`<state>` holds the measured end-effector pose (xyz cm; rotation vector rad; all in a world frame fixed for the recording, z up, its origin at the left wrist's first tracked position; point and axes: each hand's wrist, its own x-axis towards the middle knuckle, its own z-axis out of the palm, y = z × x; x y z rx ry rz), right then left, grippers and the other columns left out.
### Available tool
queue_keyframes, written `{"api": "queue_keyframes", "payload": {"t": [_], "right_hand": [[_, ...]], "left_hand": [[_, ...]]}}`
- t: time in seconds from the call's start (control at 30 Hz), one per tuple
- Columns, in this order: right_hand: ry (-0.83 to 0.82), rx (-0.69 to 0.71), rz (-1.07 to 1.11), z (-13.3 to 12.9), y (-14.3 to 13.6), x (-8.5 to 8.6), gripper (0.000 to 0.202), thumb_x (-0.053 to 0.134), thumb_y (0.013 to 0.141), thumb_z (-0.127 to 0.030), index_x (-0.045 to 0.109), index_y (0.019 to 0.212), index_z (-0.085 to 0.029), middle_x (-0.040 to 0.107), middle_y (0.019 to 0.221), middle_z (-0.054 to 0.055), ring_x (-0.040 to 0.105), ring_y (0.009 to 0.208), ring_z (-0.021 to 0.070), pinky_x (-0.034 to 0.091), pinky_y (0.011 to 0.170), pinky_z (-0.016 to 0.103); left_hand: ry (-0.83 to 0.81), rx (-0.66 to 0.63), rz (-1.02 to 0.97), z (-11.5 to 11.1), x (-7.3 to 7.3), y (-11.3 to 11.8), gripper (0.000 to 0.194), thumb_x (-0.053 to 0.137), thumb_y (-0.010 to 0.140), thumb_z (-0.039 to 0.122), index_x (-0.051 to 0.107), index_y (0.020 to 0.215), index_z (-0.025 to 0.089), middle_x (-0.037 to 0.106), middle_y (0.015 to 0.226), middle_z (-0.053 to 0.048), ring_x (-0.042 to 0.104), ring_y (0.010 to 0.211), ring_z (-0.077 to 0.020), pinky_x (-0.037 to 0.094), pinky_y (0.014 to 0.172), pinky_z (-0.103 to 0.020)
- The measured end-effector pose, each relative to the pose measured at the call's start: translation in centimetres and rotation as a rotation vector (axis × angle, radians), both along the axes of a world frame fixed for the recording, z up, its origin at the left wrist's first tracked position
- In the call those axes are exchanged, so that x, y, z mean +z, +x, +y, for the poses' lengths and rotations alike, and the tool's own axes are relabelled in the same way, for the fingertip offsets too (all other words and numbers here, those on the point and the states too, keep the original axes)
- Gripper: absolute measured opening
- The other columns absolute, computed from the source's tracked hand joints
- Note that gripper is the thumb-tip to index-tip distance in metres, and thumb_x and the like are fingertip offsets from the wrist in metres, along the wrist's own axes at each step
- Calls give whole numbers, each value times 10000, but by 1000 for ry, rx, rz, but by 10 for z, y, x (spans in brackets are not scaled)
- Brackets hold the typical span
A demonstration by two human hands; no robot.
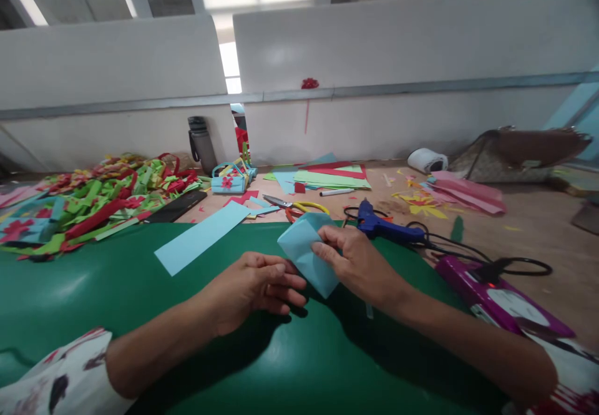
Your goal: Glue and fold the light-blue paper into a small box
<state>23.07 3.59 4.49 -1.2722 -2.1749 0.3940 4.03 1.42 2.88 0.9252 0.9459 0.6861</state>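
Note:
A folded piece of light blue paper (306,246) is pinched between the thumb and fingers of my right hand (349,256), tilted above the green mat. My left hand (264,284) is just left of it, palm turned inward, fingers loosely curled and apart with nothing in them. Flat on the mat to the left lies a light blue paper strip (203,238). Behind the folded paper are scissors with yellow handles (309,206), partly hidden by it. A blue glue gun (390,226) rests just beyond my right hand.
Red and green paper pieces (140,184) are heaped at the left, beside a dark phone (180,206) and a grey bottle (202,143). Coloured sheets (337,178) lie at the back. A purple power strip (505,299) with cables is at the right, a handbag (519,156) behind.

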Motion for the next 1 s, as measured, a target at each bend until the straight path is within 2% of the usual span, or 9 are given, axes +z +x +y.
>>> {"api": "queue_keyframes", "payload": {"t": [0.17,0.27,0.37,0.43,0.5,0.6,0.7,0.87,1.0], "right_hand": [[190,27,-194,-5,-2,-4,220,486,856,-218,496,640,-178,577,645,-18,508,665,136,255,863,420],[364,44,-358,-8,-1,-5,222,524,848,-226,558,633,-181,626,649,9,548,743,187,257,828,405],[440,54,-482,-10,0,-4,201,537,841,-216,599,652,-181,653,656,27,545,672,187,293,685,343],[434,75,-499,-12,1,-1,198,529,837,-189,608,656,-182,660,659,26,549,652,185,301,667,339],[404,126,-458,-14,2,2,213,506,832,-141,615,657,-195,665,661,7,575,721,190,304,781,368],[327,206,-387,-13,2,4,237,500,741,-28,634,707,-221,686,755,-14,596,848,191,185,964,441],[247,208,-405,-11,1,1,260,526,655,-10,639,753,-222,690,804,6,604,835,204,129,1001,496],[182,255,-343,-11,-1,-1,230,517,723,-56,643,827,-219,695,855,16,592,860,192,243,967,422],[153,276,-375,-13,-2,-5,271,485,745,-65,643,918,-202,683,966,60,576,929,224,309,909,404]], "left_hand": [[-23,-17,-162,-3,-4,4,263,632,783,355,613,880,111,637,955,-134,639,838,-226,489,653,-300],[-40,-17,-205,-2,-6,5,337,559,821,430,591,968,128,605,989,-128,617,849,-228,489,635,-309],[-80,-4,-227,0,-5,7,413,463,850,500,574,1002,132,585,1049,-139,602,886,-246,489,640,-320],[-124,3,-246,2,-3,8,487,389,862,547,574,993,116,581,1058,-160,595,912,-267,491,631,-323],[-167,10,-283,3,0,11,577,313,859,598,578,1014,109,593,1020,-167,598,898,-283,495,608,-337],[-171,4,-374,3,3,14,669,237,852,638,588,1074,115,613,961,-150,606,847,-278,506,606,-375],[-147,-10,-432,2,4,16,677,242,864,621,615,1058,91,627,945,-146,601,855,-263,511,666,-394],[-153,98,-477,-2,-1,22,539,382,857,565,646,992,115,656,851,-106,603,865,-259,501,722,-406],[-184,176,-550,-3,-5,29,496,390,876,521,647,989,112,662,765,-85,613,830,-250,472,792,-421]]}}
